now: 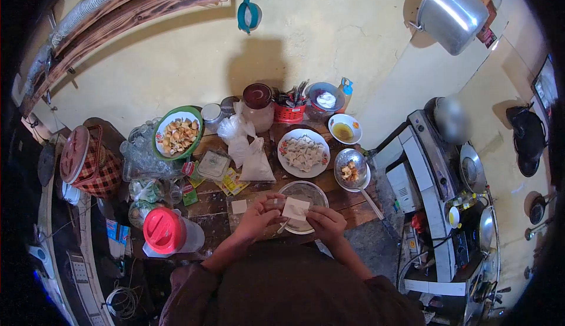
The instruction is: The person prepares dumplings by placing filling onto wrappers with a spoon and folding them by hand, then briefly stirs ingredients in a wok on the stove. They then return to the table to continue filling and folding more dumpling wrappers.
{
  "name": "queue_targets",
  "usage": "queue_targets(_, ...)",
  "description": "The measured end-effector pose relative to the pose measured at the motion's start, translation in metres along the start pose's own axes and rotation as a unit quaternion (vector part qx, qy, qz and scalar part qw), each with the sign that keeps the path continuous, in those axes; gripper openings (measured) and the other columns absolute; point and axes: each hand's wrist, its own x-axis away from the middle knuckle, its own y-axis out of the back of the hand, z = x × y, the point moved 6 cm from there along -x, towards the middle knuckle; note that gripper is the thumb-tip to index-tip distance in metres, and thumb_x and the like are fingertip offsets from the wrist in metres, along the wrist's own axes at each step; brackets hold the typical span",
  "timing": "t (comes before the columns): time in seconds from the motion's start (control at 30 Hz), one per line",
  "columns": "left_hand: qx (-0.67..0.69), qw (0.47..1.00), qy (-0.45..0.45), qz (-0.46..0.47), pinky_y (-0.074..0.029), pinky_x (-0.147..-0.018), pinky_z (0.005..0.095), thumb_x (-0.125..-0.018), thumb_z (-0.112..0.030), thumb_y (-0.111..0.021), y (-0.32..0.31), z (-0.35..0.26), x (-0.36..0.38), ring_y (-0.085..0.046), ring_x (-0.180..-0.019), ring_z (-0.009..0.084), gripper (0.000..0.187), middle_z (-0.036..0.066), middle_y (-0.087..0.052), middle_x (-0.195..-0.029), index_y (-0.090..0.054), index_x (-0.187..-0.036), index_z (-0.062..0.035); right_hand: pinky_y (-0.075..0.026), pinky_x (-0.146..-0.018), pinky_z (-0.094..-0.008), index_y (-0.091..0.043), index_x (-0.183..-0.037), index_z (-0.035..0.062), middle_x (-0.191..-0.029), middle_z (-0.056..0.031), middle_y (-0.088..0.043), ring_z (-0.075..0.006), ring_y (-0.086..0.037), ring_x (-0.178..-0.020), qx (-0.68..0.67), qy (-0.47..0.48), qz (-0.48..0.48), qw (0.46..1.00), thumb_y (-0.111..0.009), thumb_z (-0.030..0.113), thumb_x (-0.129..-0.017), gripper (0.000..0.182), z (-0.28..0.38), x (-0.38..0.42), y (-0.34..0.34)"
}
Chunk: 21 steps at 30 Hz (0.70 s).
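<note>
My left hand and my right hand are closed on opposite sides of a square white dough wrapper, held flat. A small smear, perhaps filling, shows near its right side. Right under the wrapper is a round metal tray, with what looks like a spoon handle at its near edge. Another square wrapper lies to the left of my left hand. Beyond the tray, folded pale dumplings are heaped on a white plate.
At right, a metal skimmer with browned pieces rests over a bowl, its long handle reaching toward the table edge. A green-rimmed bowl of fried pieces, a flour bag and a red-lidded pitcher stand left. The stove is further right.
</note>
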Motion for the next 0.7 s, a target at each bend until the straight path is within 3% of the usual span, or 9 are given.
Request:
queue_targets(0.07, 0.001, 0.999, -0.044, 0.022, -0.052, -0.083, 0.0301, -0.085, 0.004, -0.049, 0.005, 0.000, -0.001, -0.058, -0.099, 0.0172, 0.036, 0.010, -0.059, -0.106, -0.047, -0.120, -0.0030, -0.053, -0.061, -0.0289, -0.067, -0.079, 0.0041, -0.080, -0.0097, -0.065, -0.0206, -0.065, -0.069, -0.005, 0.004, -0.005, 1.000, -0.073, 0.001, -0.065, 0.016, 0.001, -0.003, 0.003)
queue_targets(0.13, -0.210, 0.962, -0.169, 0.034, -0.052, -0.081, 0.0291, -0.079, 0.009, -0.055, 0.002, -0.011, 0.003, -0.059, -0.098, 0.0171, 0.037, 0.010, -0.060, -0.107, -0.051, -0.114, -0.0014, -0.053, -0.062, -0.0291, -0.067, -0.079, 0.0041, -0.080, -0.0097, -0.065, -0.0211, -0.065, -0.069, -0.005, 0.000, 0.005, 1.000, -0.073, 0.001, -0.065, 0.016, 0.003, -0.007, 0.006)
queue_targets(0.27, -0.241, 0.957, -0.164, 0.002, -0.052, -0.081, 0.0292, -0.076, 0.007, -0.061, 0.003, -0.012, 0.005, -0.062, -0.094, 0.0174, 0.028, 0.010, -0.063, -0.101, -0.060, -0.103, -0.0009, -0.053, -0.063, -0.0299, -0.066, -0.081, 0.0035, -0.080, -0.0093, -0.065, -0.0220, -0.065, -0.071, -0.006, 0.004, 0.020, 1.000, -0.072, 0.001, -0.066, 0.016, 0.007, -0.012, 0.006)
queue_targets(0.33, -0.328, 0.913, -0.242, -0.016, -0.052, -0.081, 0.0295, -0.074, 0.005, -0.065, -0.001, -0.026, 0.010, -0.063, -0.090, 0.0172, 0.017, 0.011, -0.065, -0.096, -0.066, -0.090, -0.0007, -0.053, -0.063, -0.0300, -0.066, -0.082, 0.0033, -0.081, -0.0092, -0.065, -0.0219, -0.065, -0.071, 0.001, 0.012, 0.035, 0.999, -0.072, 0.002, -0.067, 0.016, 0.010, -0.015, 0.006)
queue_targets(0.47, -0.363, 0.888, -0.281, -0.009, -0.052, -0.079, 0.0302, -0.072, 0.003, -0.068, -0.004, -0.038, 0.013, -0.064, -0.089, 0.0192, 0.016, 0.011, -0.066, -0.095, -0.067, -0.087, -0.0031, -0.053, -0.063, -0.0303, -0.065, -0.081, 0.0027, -0.082, -0.0090, -0.065, -0.0221, -0.065, -0.072, -0.006, 0.022, 0.078, 0.997, -0.072, 0.003, -0.067, 0.016, 0.018, -0.023, 0.006)
queue_targets(0.53, -0.435, 0.835, -0.335, 0.010, -0.052, -0.077, 0.0316, -0.070, 0.001, -0.069, -0.013, -0.045, 0.019, -0.065, -0.089, 0.0223, 0.018, 0.011, -0.066, -0.098, -0.068, -0.087, -0.0047, -0.053, -0.063, -0.0301, -0.065, -0.082, 0.0022, -0.083, -0.0093, -0.064, -0.0226, -0.065, -0.073, -0.015, 0.030, 0.094, 0.995, -0.072, 0.003, -0.067, 0.017, 0.020, -0.027, 0.008)
queue_targets(0.7, -0.435, 0.822, -0.368, 0.008, -0.052, -0.075, 0.0329, -0.069, -0.001, -0.070, -0.024, -0.044, 0.024, -0.065, -0.087, 0.0240, 0.018, 0.011, -0.066, -0.096, -0.068, -0.086, -0.0064, -0.053, -0.063, -0.0302, -0.063, -0.082, 0.0013, -0.086, -0.0100, -0.064, -0.0233, -0.065, -0.074, -0.049, 0.036, 0.102, 0.993, -0.071, 0.003, -0.067, 0.017, 0.023, -0.032, 0.010)
